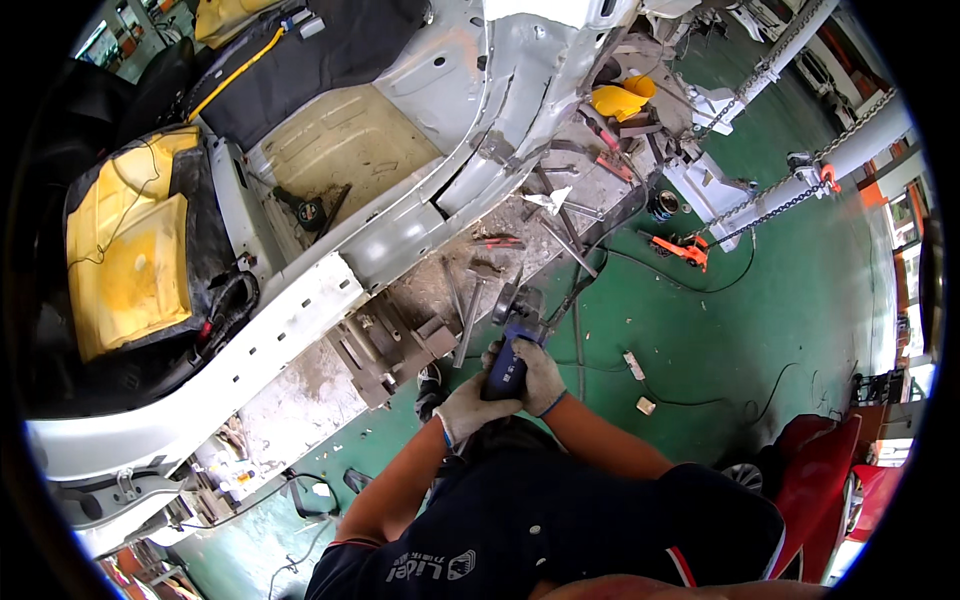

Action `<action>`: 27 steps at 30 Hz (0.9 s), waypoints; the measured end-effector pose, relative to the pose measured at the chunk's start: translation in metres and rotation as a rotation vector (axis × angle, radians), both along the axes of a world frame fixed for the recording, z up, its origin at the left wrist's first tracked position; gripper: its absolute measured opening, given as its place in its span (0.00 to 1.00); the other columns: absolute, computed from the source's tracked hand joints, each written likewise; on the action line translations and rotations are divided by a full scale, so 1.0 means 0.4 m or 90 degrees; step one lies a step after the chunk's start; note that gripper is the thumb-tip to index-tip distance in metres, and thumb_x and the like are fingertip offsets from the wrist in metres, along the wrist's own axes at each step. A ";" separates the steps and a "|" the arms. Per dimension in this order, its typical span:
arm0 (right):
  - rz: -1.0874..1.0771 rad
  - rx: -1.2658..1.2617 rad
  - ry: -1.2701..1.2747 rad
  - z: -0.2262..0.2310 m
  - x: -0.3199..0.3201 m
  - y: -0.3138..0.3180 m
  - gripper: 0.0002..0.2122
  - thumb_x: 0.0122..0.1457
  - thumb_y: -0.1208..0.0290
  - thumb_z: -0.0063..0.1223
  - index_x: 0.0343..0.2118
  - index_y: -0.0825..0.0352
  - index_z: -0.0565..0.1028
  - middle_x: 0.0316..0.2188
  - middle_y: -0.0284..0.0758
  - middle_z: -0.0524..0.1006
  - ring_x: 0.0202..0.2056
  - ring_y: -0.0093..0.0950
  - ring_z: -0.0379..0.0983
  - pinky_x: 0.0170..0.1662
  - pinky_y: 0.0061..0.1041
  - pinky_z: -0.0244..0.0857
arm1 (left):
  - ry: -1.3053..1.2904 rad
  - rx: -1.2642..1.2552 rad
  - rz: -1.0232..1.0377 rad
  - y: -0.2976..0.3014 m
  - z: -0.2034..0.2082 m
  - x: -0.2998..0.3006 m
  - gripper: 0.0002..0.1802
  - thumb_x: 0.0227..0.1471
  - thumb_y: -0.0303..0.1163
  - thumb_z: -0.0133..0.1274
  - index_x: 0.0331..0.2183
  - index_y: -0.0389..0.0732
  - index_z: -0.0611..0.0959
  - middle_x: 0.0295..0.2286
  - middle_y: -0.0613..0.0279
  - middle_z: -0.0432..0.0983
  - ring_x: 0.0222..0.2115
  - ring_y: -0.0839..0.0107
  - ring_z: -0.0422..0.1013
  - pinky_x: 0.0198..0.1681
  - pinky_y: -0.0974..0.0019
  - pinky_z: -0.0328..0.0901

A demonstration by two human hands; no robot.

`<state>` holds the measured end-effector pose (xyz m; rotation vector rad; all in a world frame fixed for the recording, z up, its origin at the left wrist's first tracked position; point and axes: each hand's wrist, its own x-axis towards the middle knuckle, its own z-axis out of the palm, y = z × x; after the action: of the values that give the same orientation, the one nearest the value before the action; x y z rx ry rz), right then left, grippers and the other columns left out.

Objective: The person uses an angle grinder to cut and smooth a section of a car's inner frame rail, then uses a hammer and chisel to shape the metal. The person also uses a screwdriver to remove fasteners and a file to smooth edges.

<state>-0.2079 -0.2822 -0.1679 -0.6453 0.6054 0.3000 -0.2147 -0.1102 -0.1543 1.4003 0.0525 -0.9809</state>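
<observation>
Head view: my left fingers (497, 407) were closed round the rear of a blue grinder (507, 368), and my right fingers (530, 354) gripped its right flank; both gloved. The tool lay between my hands, just ahead of my body, disc end (507, 303) toward twelve o'clock. Switch position: could not tell. Disc turning or at rest: could not tell either.

Directions below taken from the grinder.

Hazard 1, cable. A dark cable (574, 290) ran close by the disc end at half past one. Ownership not traced. Judged that a swing to that side could nick or snag it.

Hazard 2, loose steel. A hammer (470, 312) lay at about eleven, partly on the counter (290, 402), its handle jutting past the edge near the disc. A knock there could drop it or kick the grinder back toward my wrists. At nine a heavy steel clamp (385, 348) crowded the same side.

Hazard 3, the car sill (345, 262) at ten. Its bare metal edge might catch a disc presented at a bad angle; likely cause, a twist between my two grips.

Hazard 4, footing. A shoe (428, 388) showed at half past eight, below the counter's edge, within reach of falling steel or sparks. Gloves: loose fabric near a spinning disc could be drawn in if my right grip crept forward.
</observation>
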 end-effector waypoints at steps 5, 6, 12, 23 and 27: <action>0.020 -0.024 -0.079 0.038 0.027 -0.017 0.16 0.64 0.65 0.59 0.52 0.67 0.75 0.41 0.42 0.81 0.42 0.39 0.81 0.50 0.41 0.78 | -0.018 -0.073 0.011 -0.018 -0.008 0.014 0.37 0.51 0.34 0.72 0.57 0.28 0.75 0.44 0.55 0.83 0.43 0.69 0.79 0.51 0.63 0.74; 0.009 -0.026 -0.065 0.048 0.032 -0.018 0.17 0.64 0.65 0.59 0.52 0.67 0.75 0.41 0.42 0.81 0.42 0.39 0.81 0.50 0.40 0.78 | -0.018 -0.076 0.007 -0.021 0.003 0.020 0.37 0.51 0.33 0.72 0.57 0.28 0.76 0.44 0.55 0.83 0.43 0.69 0.79 0.51 0.63 0.74; 0.014 -0.039 -0.033 0.065 0.055 -0.024 0.18 0.65 0.66 0.57 0.54 0.68 0.74 0.45 0.44 0.82 0.45 0.40 0.81 0.53 0.41 0.76 | -0.053 -0.025 0.014 -0.026 0.025 0.042 0.36 0.49 0.36 0.73 0.56 0.29 0.77 0.43 0.55 0.83 0.42 0.68 0.79 0.50 0.63 0.74; 0.582 -0.363 -0.283 0.010 0.013 -0.025 0.24 0.64 0.65 0.65 0.59 0.70 0.74 0.51 0.41 0.82 0.53 0.32 0.78 0.61 0.34 0.69 | -0.192 0.209 0.166 0.216 0.113 -0.102 0.43 0.41 0.42 0.76 0.54 0.31 0.77 0.41 0.54 0.83 0.40 0.68 0.79 0.48 0.62 0.74; 0.707 -0.510 -0.185 -0.120 0.026 -0.075 0.26 0.63 0.61 0.69 0.59 0.68 0.74 0.52 0.41 0.82 0.52 0.31 0.80 0.57 0.32 0.73 | -0.145 0.355 0.377 0.330 0.099 -0.275 0.30 0.39 0.30 0.73 0.44 0.35 0.77 0.31 0.61 0.79 0.28 0.74 0.74 0.33 0.65 0.73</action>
<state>-0.1977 -0.3124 -0.2159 -1.7534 -0.0047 0.9962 -0.3247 0.0216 -0.1148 1.8451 0.5741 -0.3111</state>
